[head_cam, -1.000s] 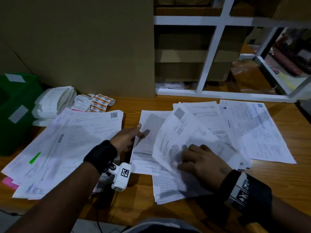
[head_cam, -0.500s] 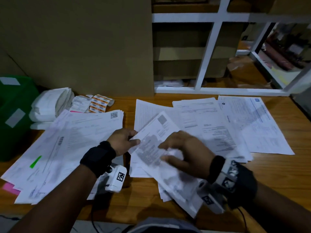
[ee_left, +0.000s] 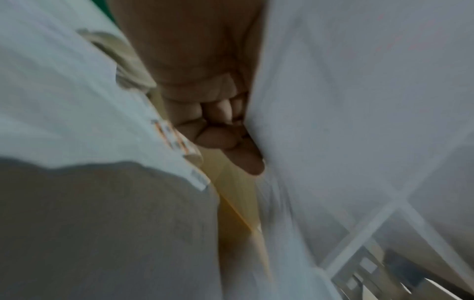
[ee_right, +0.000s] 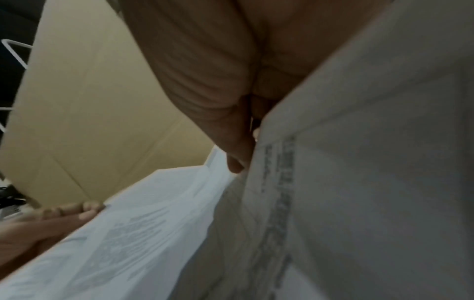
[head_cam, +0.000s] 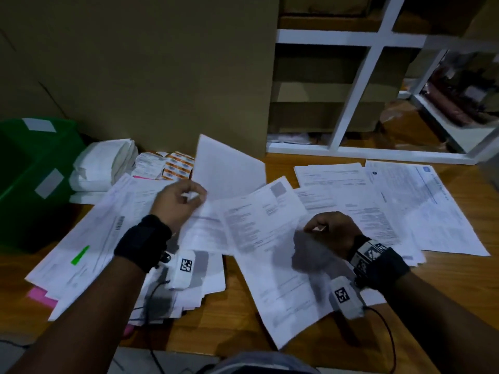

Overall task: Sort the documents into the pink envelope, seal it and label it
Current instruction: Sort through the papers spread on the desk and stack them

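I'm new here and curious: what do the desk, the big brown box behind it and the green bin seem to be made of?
The desk looks like wood or a wood-look laminate: orange-brown with faint grain and a slight sheen. The brown box looks like matte cardboard, with a crease line across its face. The green bin seems smooth plastic, though the dim light leaves that open.

A wooden desk [head_cam: 232, 327] carries a left heap of papers [head_cam: 89, 233] over something pink [head_cam: 40, 295], spread sheets [head_cam: 405, 206] at right, folded white bundles [head_cam: 105, 163], sticker strips [head_cam: 172, 166] and a green bin [head_cam: 29, 179].
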